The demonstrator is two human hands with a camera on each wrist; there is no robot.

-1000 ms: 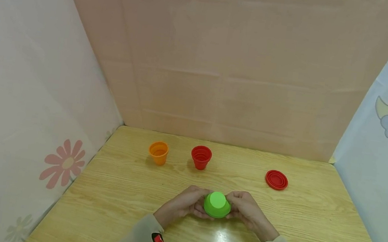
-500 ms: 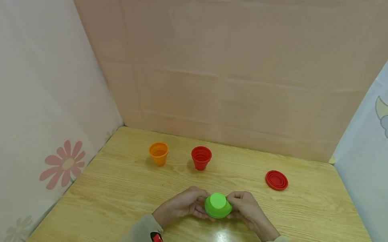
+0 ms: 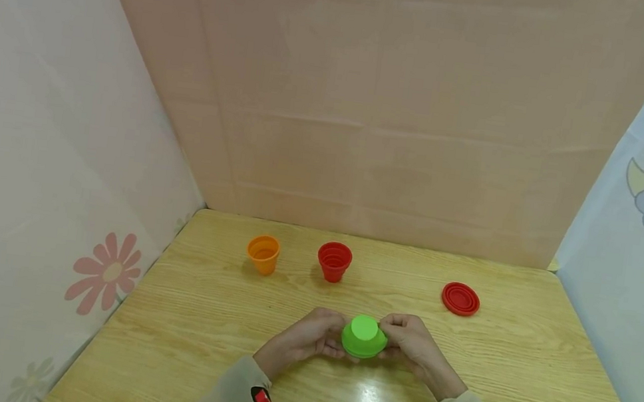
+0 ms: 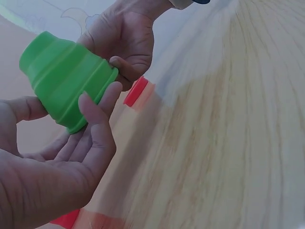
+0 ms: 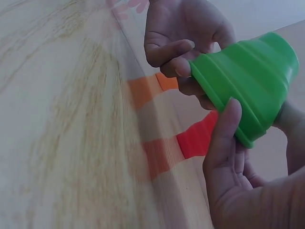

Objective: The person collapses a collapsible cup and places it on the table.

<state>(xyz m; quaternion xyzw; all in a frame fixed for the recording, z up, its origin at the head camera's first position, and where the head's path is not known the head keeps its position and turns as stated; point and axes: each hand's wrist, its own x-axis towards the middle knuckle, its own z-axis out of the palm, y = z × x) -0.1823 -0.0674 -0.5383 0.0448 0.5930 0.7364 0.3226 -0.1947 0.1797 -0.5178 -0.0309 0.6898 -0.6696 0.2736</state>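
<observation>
Both hands hold a green collapsible cup [image 3: 363,337] upside down above the table, its narrow base up and its wide rim down. From the left side my left hand [image 3: 314,335] grips it, thumb on the wall and fingers at the rim. On the opposite side my right hand [image 3: 414,348] pinches the wall and rim. In the left wrist view the cup [image 4: 66,78] shows stepped rings and is extended. The right wrist view shows the same cup [image 5: 252,78] with fingertips of both hands along its rim.
Toward the back of the wooden table [image 3: 193,319] an orange collapsible cup [image 3: 263,255] and a red collapsible cup [image 3: 334,262] stand upright, extended. A flattened red collapsible cup [image 3: 461,299] lies at the back right. Fabric walls [image 3: 370,100] enclose the table's back and sides.
The green cup has shifted slightly to the right and, lately, a little away from the body, both hands staying on it. The other cups stay in place.
</observation>
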